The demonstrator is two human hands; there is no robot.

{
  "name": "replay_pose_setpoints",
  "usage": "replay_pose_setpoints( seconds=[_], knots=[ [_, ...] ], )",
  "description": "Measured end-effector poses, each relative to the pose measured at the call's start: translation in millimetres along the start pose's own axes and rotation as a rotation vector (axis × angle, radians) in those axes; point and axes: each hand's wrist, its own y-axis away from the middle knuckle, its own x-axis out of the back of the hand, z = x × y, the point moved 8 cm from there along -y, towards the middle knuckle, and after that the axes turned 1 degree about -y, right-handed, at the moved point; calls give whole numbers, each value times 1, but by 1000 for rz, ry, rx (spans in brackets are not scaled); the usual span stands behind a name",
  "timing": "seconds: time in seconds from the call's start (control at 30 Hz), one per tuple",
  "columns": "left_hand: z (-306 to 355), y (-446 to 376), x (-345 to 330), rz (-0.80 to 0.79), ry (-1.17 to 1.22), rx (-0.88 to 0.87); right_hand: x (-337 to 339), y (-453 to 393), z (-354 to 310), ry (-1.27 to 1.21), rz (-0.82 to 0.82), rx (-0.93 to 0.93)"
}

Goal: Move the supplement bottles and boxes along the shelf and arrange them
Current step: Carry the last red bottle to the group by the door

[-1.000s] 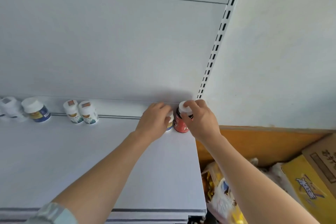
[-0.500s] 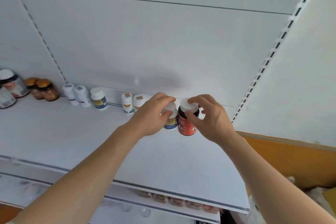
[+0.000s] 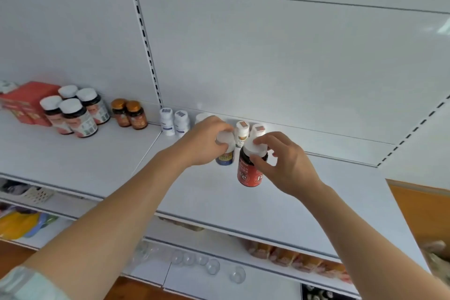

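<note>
Red-labelled bottle [image 3: 250, 173] reads "Fe", right hand [image 3: 288, 165] gripping cap.

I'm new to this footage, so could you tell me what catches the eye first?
Mid-shelf, the right hand grips a red bottle by its white cap, while the left hand holds a blue-labelled bottle beside it. Far left stand dark bottles by a red box.

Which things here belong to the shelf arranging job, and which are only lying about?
Job:
- red bottle, gripped by right hand
- blue-label bottle, gripped by left hand
- white bottles
- amber bottles
- dark bottles
- red box

Lying about:
- clear cups, lower shelf
- white basket
</note>
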Motion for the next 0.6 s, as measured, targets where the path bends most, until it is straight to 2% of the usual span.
replay_pose_setpoints(
  seconds=[0.27, 0.6],
  knots=[
    [-29, -54, 16, 23, -67, -4, -23, -40, 5, -7, 5, 42],
    [-56, -86, -6, 58, -200, -77, -38, -60, 28, -11, -16, 12]
  ],
)
